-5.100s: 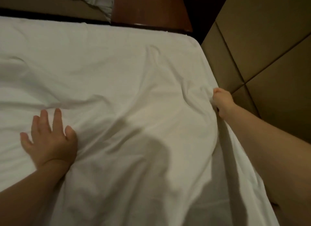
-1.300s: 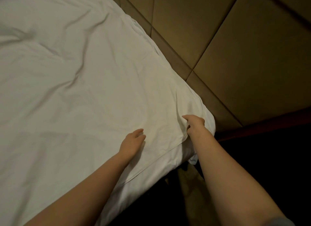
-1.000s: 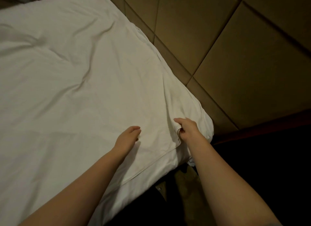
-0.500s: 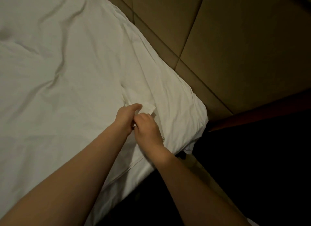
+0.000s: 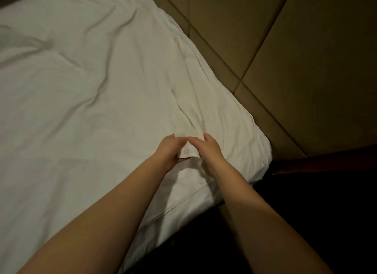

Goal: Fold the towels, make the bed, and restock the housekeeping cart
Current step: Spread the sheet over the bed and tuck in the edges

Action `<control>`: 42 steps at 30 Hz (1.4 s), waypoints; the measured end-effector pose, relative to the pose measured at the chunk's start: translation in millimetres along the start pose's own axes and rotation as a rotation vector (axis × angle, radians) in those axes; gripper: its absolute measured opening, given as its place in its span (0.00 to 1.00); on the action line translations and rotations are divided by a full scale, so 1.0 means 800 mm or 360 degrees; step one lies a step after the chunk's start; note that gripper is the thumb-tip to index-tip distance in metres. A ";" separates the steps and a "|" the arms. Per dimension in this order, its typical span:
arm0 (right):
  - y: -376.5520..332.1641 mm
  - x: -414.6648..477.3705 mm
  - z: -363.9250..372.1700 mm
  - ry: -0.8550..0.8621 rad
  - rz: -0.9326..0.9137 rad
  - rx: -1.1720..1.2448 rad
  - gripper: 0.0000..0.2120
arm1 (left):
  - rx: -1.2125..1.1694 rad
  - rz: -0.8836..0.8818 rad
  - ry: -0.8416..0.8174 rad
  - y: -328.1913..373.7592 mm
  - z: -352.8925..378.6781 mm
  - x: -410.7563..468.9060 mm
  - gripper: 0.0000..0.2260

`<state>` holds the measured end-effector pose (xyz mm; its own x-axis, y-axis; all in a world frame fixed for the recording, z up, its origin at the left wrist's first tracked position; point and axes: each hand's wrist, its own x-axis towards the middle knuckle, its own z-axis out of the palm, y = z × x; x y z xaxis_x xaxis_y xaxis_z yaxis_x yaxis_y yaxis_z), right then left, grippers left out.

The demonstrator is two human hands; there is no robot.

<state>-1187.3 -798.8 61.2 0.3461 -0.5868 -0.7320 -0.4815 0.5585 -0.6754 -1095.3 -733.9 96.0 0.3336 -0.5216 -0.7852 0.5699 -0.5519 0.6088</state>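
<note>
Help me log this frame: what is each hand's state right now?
Left hand: closed, gripping a raised fold of the white sheet.
Right hand: closed, pinching the same fold.

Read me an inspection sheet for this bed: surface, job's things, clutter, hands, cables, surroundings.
Surface: white fabric bed sheet covers the bed, creased in several places.
Job's things: a raised fold of sheet near the bed's corner, bunched between both hands; no towels or cart seen.
Clutter: nothing seen.
Hands: left hand and right hand both grip the fold, close together.
Cables: nothing seen.
Surroundings: tan padded wall panels beside the bed; a dark reddish-brown wooden strip below them.
</note>
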 end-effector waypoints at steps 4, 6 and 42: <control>0.001 0.006 0.001 -0.0066 0.0196 0.0224 0.35 | 0.0029 -0.0093 -0.0023 -0.002 -0.015 0.000 0.11; 0.004 0.009 0.004 -0.0080 0.0241 0.0285 0.38 | 0.0045 -0.0132 -0.0015 -0.005 -0.022 0.001 0.13; -0.110 -0.083 0.323 -0.0063 -0.0218 -0.1168 0.08 | 0.0506 0.0580 0.0424 0.003 -0.275 -0.121 0.13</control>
<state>-960.0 -657.9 146.1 0.4637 -0.5939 -0.6575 -0.8408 -0.0610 -0.5378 -960.8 -541.6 148.9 0.6689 -0.5556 -0.4938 0.1411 -0.5574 0.8182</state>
